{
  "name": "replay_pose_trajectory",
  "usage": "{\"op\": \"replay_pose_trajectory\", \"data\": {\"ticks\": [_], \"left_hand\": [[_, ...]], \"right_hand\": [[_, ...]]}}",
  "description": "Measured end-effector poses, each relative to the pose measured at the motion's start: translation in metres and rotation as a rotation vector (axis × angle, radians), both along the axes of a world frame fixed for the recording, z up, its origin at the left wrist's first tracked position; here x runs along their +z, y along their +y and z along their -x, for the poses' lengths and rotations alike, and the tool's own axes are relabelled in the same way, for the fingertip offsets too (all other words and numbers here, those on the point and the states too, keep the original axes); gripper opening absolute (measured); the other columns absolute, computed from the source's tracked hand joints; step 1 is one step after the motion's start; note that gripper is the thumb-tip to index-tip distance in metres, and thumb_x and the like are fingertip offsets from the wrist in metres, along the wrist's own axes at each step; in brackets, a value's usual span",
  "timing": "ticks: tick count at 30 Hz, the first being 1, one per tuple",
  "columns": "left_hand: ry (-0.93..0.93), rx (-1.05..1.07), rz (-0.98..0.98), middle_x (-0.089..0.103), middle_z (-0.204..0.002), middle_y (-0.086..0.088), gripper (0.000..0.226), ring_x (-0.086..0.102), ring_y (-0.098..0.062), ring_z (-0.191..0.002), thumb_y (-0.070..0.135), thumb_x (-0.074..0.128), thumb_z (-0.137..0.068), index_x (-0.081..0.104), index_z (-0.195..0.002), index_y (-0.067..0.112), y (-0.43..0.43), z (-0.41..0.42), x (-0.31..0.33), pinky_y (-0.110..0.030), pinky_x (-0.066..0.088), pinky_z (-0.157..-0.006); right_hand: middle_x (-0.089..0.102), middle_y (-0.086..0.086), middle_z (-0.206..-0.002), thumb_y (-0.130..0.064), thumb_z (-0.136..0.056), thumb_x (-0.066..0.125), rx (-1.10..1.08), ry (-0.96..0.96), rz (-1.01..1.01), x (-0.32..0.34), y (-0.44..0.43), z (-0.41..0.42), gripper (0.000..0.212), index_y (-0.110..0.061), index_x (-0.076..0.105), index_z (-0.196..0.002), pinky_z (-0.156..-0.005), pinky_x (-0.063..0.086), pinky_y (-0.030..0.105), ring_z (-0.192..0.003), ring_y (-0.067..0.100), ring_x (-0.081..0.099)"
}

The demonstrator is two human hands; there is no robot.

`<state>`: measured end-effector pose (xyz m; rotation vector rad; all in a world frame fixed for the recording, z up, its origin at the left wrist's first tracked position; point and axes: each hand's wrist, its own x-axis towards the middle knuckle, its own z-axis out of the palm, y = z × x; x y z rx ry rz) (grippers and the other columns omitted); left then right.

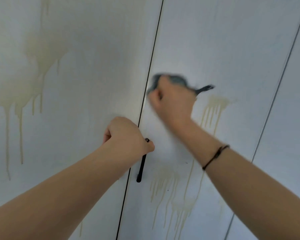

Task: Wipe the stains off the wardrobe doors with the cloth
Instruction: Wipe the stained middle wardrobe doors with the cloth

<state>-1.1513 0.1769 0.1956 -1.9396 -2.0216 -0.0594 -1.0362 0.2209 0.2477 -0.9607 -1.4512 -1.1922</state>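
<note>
Doors [97, 84] pale, drip-stained; right hand [171, 101] grips cloth [177, 80] (blurred), left hand [126, 135] handle [141, 167].

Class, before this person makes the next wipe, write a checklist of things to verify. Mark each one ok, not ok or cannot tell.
1. Right hand grips cloth: ok.
2. Left hand holds handle: ok.
3. Cloth flat against right door: cannot tell, blurred.
4. Upper stain, right of the hand, wiped off: not ok.
5. Lower stain wiped off: not ok.
6. Left-door stain wiped off: not ok.
</note>
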Motion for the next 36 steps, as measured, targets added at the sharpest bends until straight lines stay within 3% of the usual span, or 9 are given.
{"op": "replay_pose_trajectory", "data": {"ticks": [3, 6, 11, 15, 24, 26, 30, 33, 36], "left_hand": [[-0.002, -0.001, -0.002, 0.071, -0.077, 0.002, 0.061, 0.071, -0.022, -0.07, 0.064, 0.035, -0.085, 0.072, -0.082, 0.016, -0.005, -0.002, -0.004, -0.032, 0.06, -0.07], [-0.013, 0.041, 0.0, 0.07, -0.074, 0.0, 0.07, 0.071, -0.024, -0.067, 0.069, 0.03, -0.084, 0.072, -0.08, 0.013, -0.009, -0.002, -0.009, -0.031, 0.059, -0.066], [-0.038, 0.082, 0.019, 0.069, -0.074, 0.004, 0.067, 0.069, -0.02, -0.065, 0.071, 0.033, -0.077, 0.071, -0.08, 0.017, 0.001, -0.003, -0.004, -0.029, 0.058, -0.072], [-0.061, 0.091, 0.051, 0.067, -0.082, 0.004, 0.072, 0.068, -0.02, -0.078, 0.08, 0.031, -0.074, 0.068, -0.088, 0.02, 0.006, 0.0, 0.002, -0.028, 0.054, -0.078], [-0.088, 0.152, 0.124, 0.062, -0.088, 0.002, 0.08, 0.065, -0.024, -0.094, 0.084, 0.026, -0.077, 0.065, -0.109, 0.022, -0.01, -0.011, 0.006, -0.033, 0.053, -0.091], [-0.086, 0.16, 0.131, 0.063, -0.088, 0.003, 0.079, 0.066, -0.023, -0.093, 0.083, 0.025, -0.078, 0.066, -0.106, 0.021, -0.011, -0.011, 0.006, -0.032, 0.053, -0.089], [-0.123, 0.159, 0.125, 0.061, -0.09, 0.005, 0.08, 0.061, -0.023, -0.096, 0.085, 0.026, -0.076, 0.065, -0.109, 0.023, -0.006, -0.009, 0.008, -0.03, 0.043, -0.077], [-0.134, 0.184, 0.152, 0.061, -0.105, 0.003, 0.087, 0.059, -0.025, -0.11, 0.088, 0.027, -0.074, 0.063, -0.121, 0.024, -0.001, -0.008, 0.011, -0.032, 0.042, -0.083], [-0.136, 0.215, 0.18, 0.061, -0.108, 0.0, 0.093, 0.059, -0.025, -0.114, 0.09, 0.028, -0.073, 0.058, -0.131, 0.024, -0.004, -0.01, 0.015, -0.034, 0.042, -0.091]], "right_hand": [[0.048, -0.002, -0.049, -0.017, -0.072, 0.052, 0.162, -0.314, 0.121, -0.068, -0.003, -0.004, 0.012, -0.019, 0.044, -0.065, -0.044, 0.017, 0.024, -0.042, 0.022, 0.041], [0.052, 0.001, -0.05, -0.023, -0.079, 0.057, 0.118, -0.503, 0.155, -0.041, -0.009, -0.026, 0.013, -0.018, 0.05, -0.069, -0.039, 0.033, 0.024, -0.04, 0.027, 0.048], [0.048, -0.003, -0.059, -0.035, -0.088, 0.045, -0.084, 0.121, -0.017, 0.105, -0.022, -0.08, 0.016, -0.019, 0.049, -0.085, -0.055, 0.027, 0.03, -0.054, 0.025, 0.044], [0.051, -0.002, -0.063, -0.033, -0.088, 0.043, -0.091, 0.23, -0.051, 0.098, -0.01, -0.084, 0.017, -0.019, 0.052, -0.089, -0.052, 0.02, 0.031, -0.057, 0.024, 0.045], [0.048, 0.001, -0.05, -0.023, -0.084, 0.052, 0.117, -0.742, 0.07, -0.011, -0.012, -0.105, 0.012, -0.018, 0.049, -0.073, -0.043, 0.029, 0.023, -0.04, 0.026, 0.047], [0.053, 0.005, -0.052, -0.026, -0.084, 0.054, 0.037, -0.623, 0.004, 0.04, -0.012, -0.118, 0.011, -0.018, 0.051, -0.078, -0.042, 0.04, 0.029, -0.042, 0.027, 0.052], [0.05, 0.005, -0.062, -0.033, -0.088, 0.04, -0.13, 0.033, -0.043, 0.129, -0.024, -0.139, 0.015, -0.019, 0.044, -0.085, -0.054, 0.022, 0.03, -0.055, 0.029, 0.044], [0.049, 0.003, -0.061, -0.033, -0.088, 0.038, -0.094, 0.144, -0.05, 0.116, -0.016, -0.13, 0.012, -0.021, 0.041, -0.085, -0.051, 0.019, 0.03, -0.055, 0.027, 0.043], [0.049, 0.002, -0.052, -0.029, -0.085, 0.051, 0.012, -0.069, -0.092, 0.044, -0.007, -0.111, 0.014, -0.02, 0.047, -0.075, -0.047, 0.019, 0.024, -0.044, 0.026, 0.044]]}}
